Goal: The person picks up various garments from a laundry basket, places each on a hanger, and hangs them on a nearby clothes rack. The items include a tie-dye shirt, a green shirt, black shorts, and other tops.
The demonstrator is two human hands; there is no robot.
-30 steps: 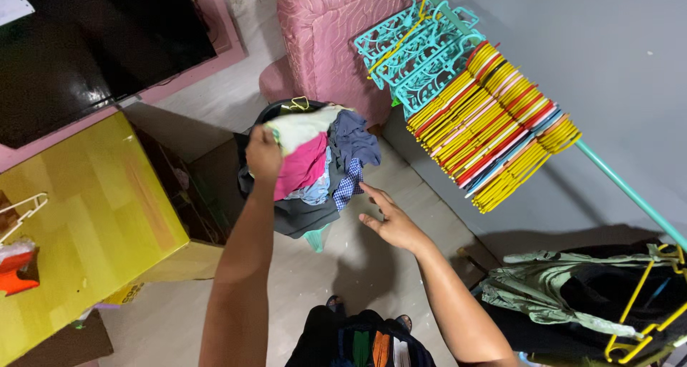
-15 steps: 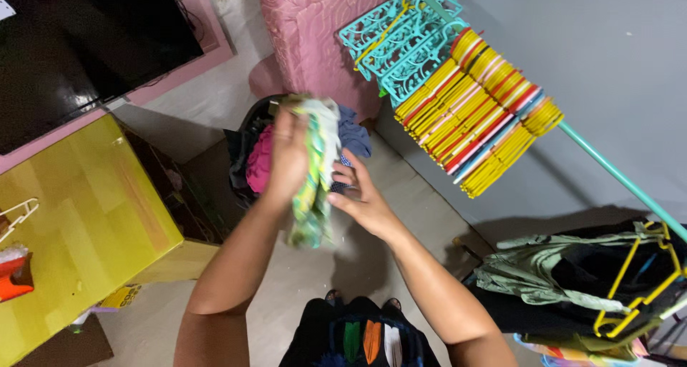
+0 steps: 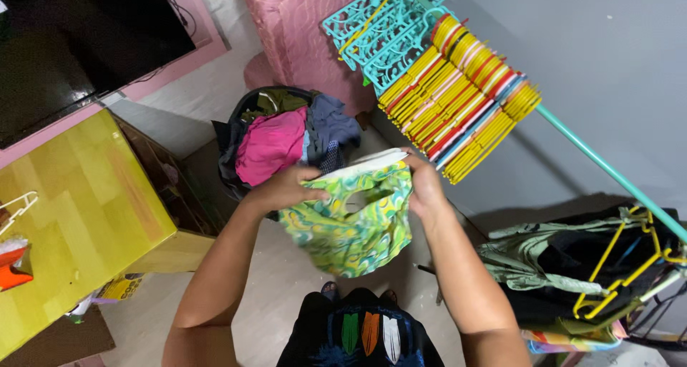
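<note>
While both hands grip its top edge, left hand (image 3: 286, 188) and right hand (image 3: 424, 184) fingers pinched shut, the soft green-patterned garment (image 3: 351, 224) hangs crumpled.

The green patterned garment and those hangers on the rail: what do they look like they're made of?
The green patterned garment, held by the left hand and right hand, looks like thin soft fabric: it drapes and creases. The hangers look like moulded plastic, smooth, in solid yellow, red and turquoise; wire cores can't be ruled out.
</note>
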